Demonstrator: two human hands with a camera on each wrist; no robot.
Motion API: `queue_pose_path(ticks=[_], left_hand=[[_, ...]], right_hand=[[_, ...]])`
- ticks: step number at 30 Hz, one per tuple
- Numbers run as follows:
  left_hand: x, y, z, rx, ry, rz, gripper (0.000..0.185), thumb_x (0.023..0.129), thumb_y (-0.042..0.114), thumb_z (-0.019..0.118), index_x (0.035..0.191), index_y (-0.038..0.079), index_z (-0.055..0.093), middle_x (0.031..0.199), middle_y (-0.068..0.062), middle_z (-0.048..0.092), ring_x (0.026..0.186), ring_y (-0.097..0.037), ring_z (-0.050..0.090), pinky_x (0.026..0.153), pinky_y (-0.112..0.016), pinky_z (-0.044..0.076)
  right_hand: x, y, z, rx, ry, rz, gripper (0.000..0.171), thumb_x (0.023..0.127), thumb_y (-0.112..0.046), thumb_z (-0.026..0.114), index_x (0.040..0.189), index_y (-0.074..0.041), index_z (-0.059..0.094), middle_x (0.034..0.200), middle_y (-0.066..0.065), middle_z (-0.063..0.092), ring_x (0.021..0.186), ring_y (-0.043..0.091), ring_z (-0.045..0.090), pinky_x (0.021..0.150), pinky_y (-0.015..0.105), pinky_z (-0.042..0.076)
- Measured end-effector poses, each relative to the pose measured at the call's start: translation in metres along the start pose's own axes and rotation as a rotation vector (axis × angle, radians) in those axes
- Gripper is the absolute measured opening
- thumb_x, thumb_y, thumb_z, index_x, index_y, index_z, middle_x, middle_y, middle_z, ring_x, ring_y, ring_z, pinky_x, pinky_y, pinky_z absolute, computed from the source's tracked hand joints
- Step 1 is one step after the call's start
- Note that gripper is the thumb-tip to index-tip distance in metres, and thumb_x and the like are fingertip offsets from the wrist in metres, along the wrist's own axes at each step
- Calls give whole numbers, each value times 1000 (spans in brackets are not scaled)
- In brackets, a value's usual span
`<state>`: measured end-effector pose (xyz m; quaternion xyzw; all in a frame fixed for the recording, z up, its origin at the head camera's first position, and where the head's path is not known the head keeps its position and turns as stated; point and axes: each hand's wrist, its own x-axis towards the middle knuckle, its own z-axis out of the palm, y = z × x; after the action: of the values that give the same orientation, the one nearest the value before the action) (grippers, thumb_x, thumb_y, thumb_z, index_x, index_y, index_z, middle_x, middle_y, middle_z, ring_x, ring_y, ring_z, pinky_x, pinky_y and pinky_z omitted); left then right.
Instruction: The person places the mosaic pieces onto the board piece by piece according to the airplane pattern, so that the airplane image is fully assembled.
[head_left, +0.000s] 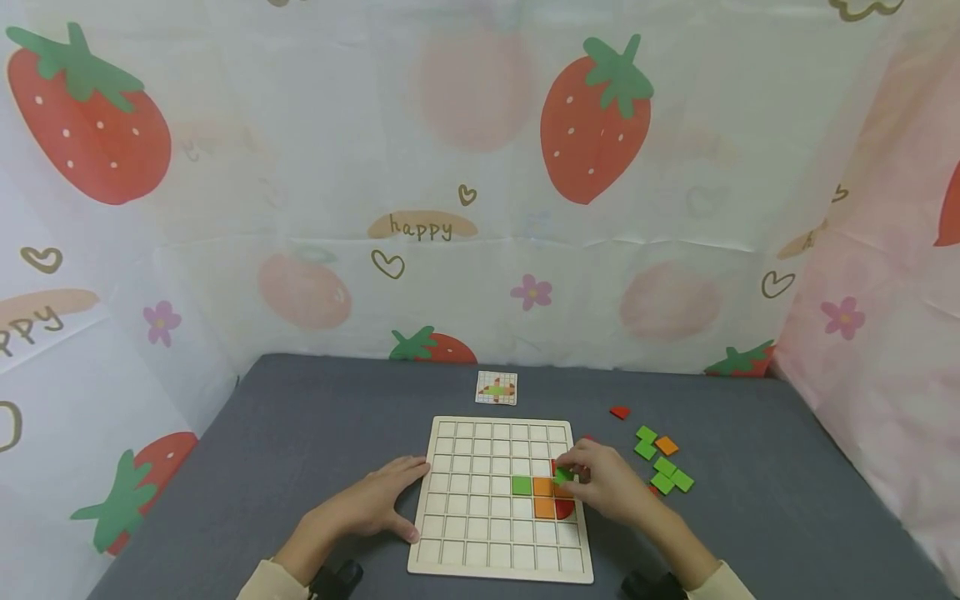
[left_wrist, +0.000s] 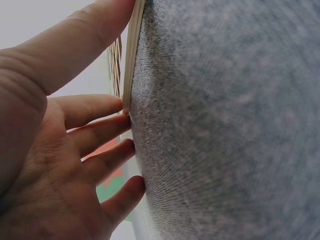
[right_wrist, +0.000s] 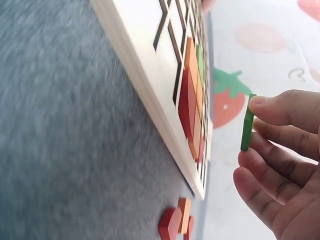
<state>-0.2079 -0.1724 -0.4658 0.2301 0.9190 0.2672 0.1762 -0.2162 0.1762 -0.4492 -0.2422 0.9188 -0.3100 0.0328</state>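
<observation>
A pale wooden grid board (head_left: 455, 527) lies flat on the table. My left hand (head_left: 375, 498) rests at its left edge, thumb and fingers spread, fingertips touching the rim. My right hand (head_left: 611, 481) pinches a green square tile (right_wrist: 247, 125) between thumb and fingers, above the board's right side. On the board, a green tile (head_left: 522, 486) sits beside orange tiles (head_left: 543, 507), with a red rounded piece (head_left: 564, 508) to the right. Another red piece is partly covered by my right hand in the head view.
Several loose green tiles (head_left: 664, 467), an orange tile (head_left: 666, 446) and a red piece (head_left: 620, 412) lie right of the board. Behind it is a small pattern card (head_left: 497, 388). A strawberry-print curtain (head_left: 330, 200) encloses the grey table (head_left: 345, 408).
</observation>
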Motion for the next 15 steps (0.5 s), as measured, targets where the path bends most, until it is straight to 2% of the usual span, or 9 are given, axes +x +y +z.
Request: queue_pose_path(ticks=[7, 15], left_hand=[[1, 0, 0, -9, -11, -14, 95, 64, 40, 76, 141, 8, 31, 147, -13, 28, 137, -35, 22, 102, -60, 24], [1, 0, 1, 0, -7, -16, 94, 64, 41, 76, 141, 10, 31, 147, -11, 29, 137, -33, 23, 102, -59, 25]], right_hand=[[6, -8, 10, -36, -71, -38, 19, 81, -16, 65, 99, -11, 68, 91, -5, 58, 78, 9, 53, 64, 19, 45], [11, -17, 21, -61, -133, -80, 21, 80, -20, 66, 100, -13, 68, 89, -7, 56, 73, 4, 48, 61, 16, 41]])
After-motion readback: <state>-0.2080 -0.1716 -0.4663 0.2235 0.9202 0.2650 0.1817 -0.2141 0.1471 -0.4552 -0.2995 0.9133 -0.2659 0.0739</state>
